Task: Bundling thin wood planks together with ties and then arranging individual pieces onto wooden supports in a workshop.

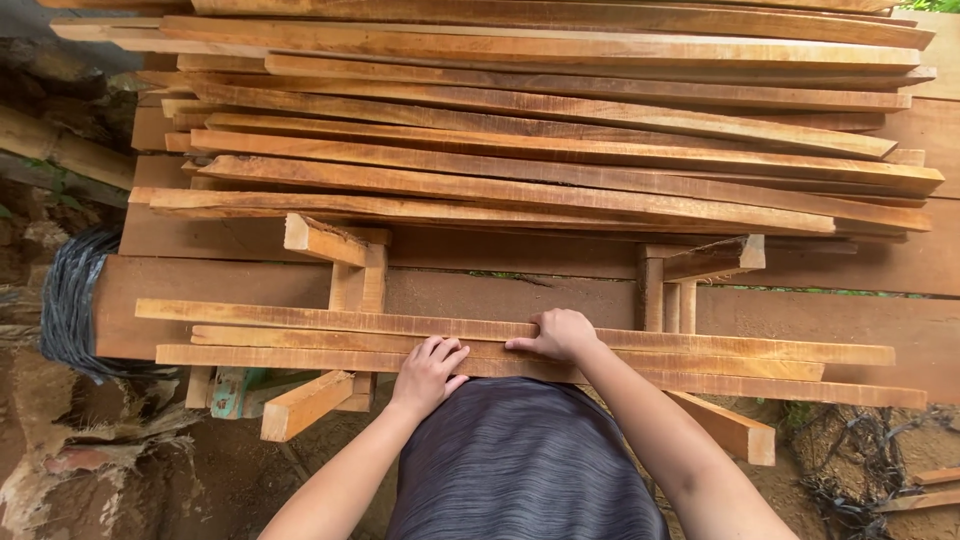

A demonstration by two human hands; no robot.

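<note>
Our left hand point(428, 372) lies flat, fingers point(440, 350) spread on the nearest wooden slat point(250, 356); our right hand point(556, 334) curls over the next slat point(300, 338). Both are long, rough-sawn, orange-brown.

Three long, thin wooden slats point(300, 340) of pale orange-brown, rough-sawn wood lie flat side by side along the near edge of the workbench point(240, 280), running left to right across it. Their ends are staggered, the nearest reaching furthest right. The left hand point(428, 372) rests palm-down on the nearest slat; the right hand point(558, 334) presses on the middle one, fingers pointing left
</note>
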